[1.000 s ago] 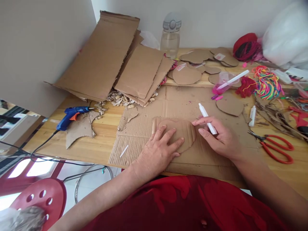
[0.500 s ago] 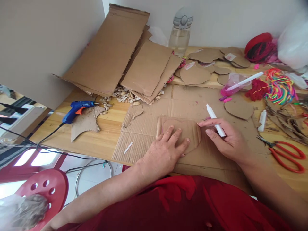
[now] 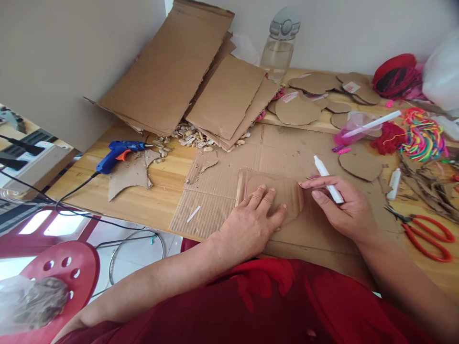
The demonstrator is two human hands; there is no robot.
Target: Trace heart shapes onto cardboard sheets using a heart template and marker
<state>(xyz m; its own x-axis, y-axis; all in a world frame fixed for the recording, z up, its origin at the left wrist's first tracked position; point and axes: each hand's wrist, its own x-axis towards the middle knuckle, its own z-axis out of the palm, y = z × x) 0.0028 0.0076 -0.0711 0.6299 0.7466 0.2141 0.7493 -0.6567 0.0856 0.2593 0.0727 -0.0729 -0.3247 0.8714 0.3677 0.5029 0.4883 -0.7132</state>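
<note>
My left hand (image 3: 251, 222) lies flat with its fingers spread, pressing on a piece of cardboard (image 3: 296, 196). A faint pinkish heart-like outline shows on that piece, and part of it is hidden under the fingers. At the piece's right side, my right hand (image 3: 344, 205) has a white marker (image 3: 327, 177) held between its thumb and fingers. The index fingertip rests at the cardboard's right edge. Beneath both hands is a larger cardboard sheet (image 3: 283, 148). A cut heart-shaped cardboard piece (image 3: 360, 166) lies beyond the right hand.
Red-handled pliers (image 3: 426, 234) and a small white tube (image 3: 393, 184) lie at right. Several cardboard cutouts (image 3: 297, 107), colourful cords (image 3: 425, 138) and a water bottle (image 3: 278, 52) stand behind. Leaning cardboard sheets (image 3: 165, 71), shells (image 3: 191, 136) and a blue glue gun (image 3: 120, 155) are left.
The view has shifted slightly, so most of the bench appears farther right. Both hands keep nearly the same pose on the cardboard, with the marker still in the right one.
</note>
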